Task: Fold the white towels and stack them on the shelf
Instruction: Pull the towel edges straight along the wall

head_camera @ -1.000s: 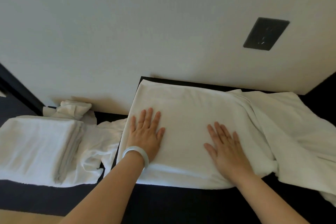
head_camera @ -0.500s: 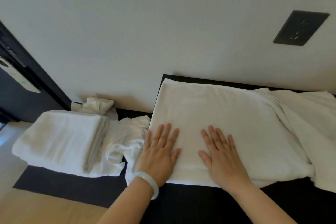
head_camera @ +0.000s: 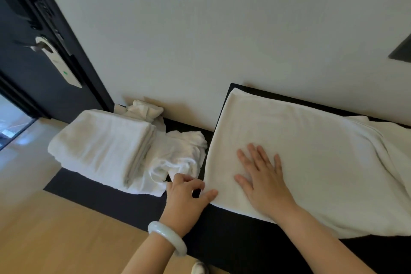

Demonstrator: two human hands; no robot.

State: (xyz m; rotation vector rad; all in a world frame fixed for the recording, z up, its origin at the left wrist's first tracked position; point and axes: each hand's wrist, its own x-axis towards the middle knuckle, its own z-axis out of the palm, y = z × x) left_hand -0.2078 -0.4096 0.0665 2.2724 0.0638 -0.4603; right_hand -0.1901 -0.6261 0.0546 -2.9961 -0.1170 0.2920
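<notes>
Ideally the right hand (head_camera: 264,182), flat with fingers spread, pins the folded towel (head_camera: 311,140) while the left hand (head_camera: 185,191), curled at its near-left corner, grip unclear, lifts evenly.

Head camera looks forward and down, close over the towel (head_camera: 311,151).
</notes>
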